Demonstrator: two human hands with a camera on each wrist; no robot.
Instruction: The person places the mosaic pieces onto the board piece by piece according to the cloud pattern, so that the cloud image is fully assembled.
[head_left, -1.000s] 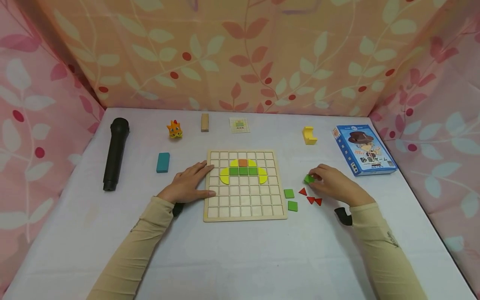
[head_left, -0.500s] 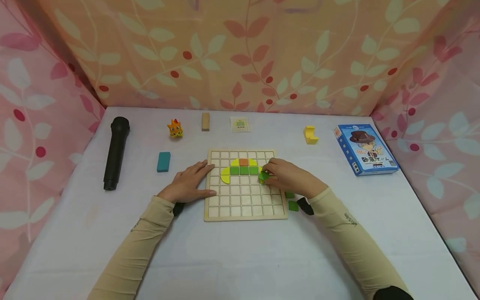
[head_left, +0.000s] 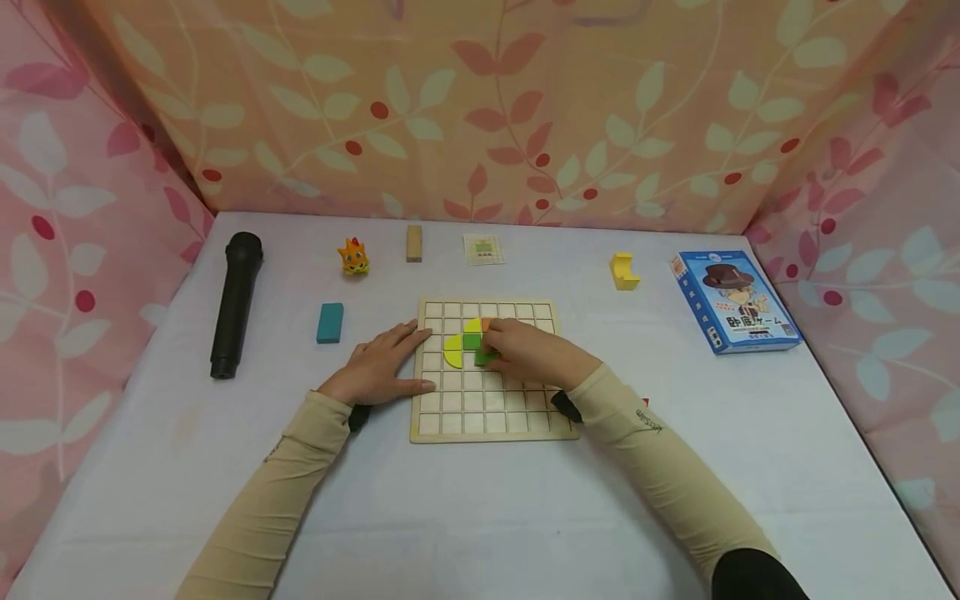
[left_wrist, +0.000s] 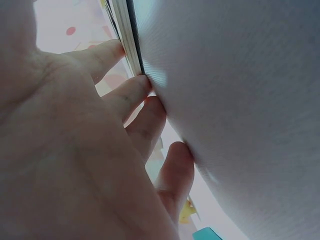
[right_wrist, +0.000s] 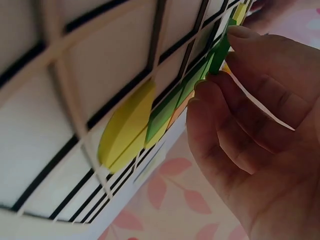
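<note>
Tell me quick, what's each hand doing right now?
Left hand: open, fingers flat, resting against the left edge of the wooden grid board.
Right hand: pinching a green square tile over the board.

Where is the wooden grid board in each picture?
Head: the wooden grid board lies mid-table between both hands.
Left wrist: only its layered edge shows, top centre, by the left hand.
Right wrist: its grid fills the left side, very close.
Shared landmark: the yellow quarter-round piece, also in the right wrist view; not visible in the left wrist view.

Blue box (head_left: 735, 302): Japanese title, illegible; sleeve (head_left: 649, 420) print unreadable
</note>
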